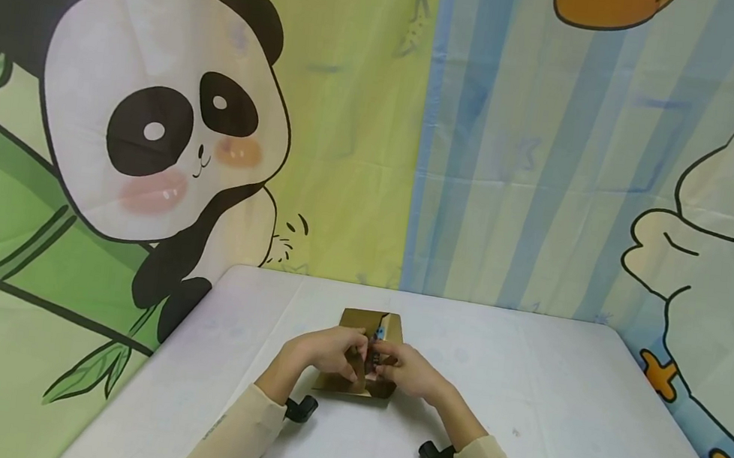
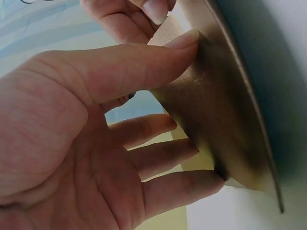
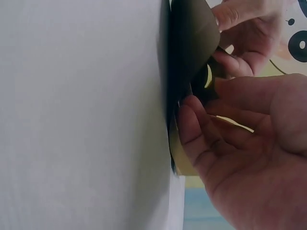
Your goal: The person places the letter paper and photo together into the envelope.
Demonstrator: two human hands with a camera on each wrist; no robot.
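Observation:
A gold card package point(image 1: 355, 320) lies on the white table, its flaps partly lifted along the middle. Thumb and fingers of my left hand point(image 1: 326, 349) grip one flap, with the thumb on the gold face point(image 2: 206, 91) and fingertips at its far side. My right hand point(image 1: 415, 372) meets it from the other side, curled fingers point(image 3: 190, 125) and thumb at the package's edge. Between the hands shows a small dark patch with blue and pink colours point(image 1: 380, 333); whether it is a print or a separate item I cannot tell.
The white-covered table point(image 1: 497, 395) stretches around the package. Behind it hangs a cartoon curtain point(image 1: 363, 145) with a panda. Black wrist cameras point(image 1: 301, 409) sit on both wrists, below the hands.

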